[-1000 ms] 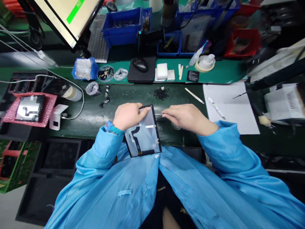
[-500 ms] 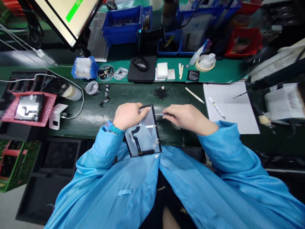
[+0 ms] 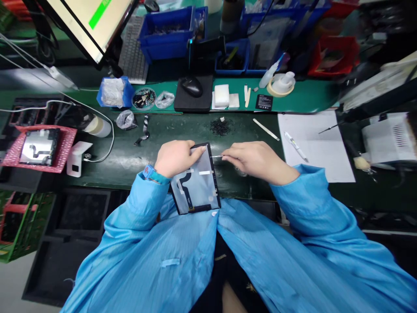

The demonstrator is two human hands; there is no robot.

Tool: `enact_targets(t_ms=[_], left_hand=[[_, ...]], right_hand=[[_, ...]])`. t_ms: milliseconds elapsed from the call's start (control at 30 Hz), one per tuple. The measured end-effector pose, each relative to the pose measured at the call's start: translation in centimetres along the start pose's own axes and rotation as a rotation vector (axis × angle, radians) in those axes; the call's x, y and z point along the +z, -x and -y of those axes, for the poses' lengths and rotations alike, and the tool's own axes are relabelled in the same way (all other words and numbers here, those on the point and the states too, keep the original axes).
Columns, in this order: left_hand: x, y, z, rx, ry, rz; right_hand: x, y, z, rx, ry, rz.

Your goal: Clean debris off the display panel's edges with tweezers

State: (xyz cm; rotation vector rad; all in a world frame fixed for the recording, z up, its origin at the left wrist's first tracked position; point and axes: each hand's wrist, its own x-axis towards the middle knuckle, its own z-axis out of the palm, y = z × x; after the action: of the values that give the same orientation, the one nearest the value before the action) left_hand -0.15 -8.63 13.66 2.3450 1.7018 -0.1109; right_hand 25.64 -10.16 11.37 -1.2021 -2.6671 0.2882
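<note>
While the left hand (image 3: 176, 158) grips a flat panel (image 3: 201, 187) and the right hand (image 3: 252, 157) pinches a slim tool (image 3: 217, 156), a slip could chip the panel.

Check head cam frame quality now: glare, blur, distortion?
Head view: pale glare on the dark green bench beside the left hand; head view: red bin at upper right looks soft; head view: monitor slants, likely wide-angle skew; head view: panel fairly clear, thin tool lacks detail.

Dim, blurred upper right corner
</note>
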Motion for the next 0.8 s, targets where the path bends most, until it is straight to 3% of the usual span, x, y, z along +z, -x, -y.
enact_targets(t_ms=[800], left_hand=[[0.18, 0.02, -0.11, 0.014, -0.006, -0.007]], right_hand=[[0.27, 0.18, -0.11, 0.01, -0.062, 0.007]])
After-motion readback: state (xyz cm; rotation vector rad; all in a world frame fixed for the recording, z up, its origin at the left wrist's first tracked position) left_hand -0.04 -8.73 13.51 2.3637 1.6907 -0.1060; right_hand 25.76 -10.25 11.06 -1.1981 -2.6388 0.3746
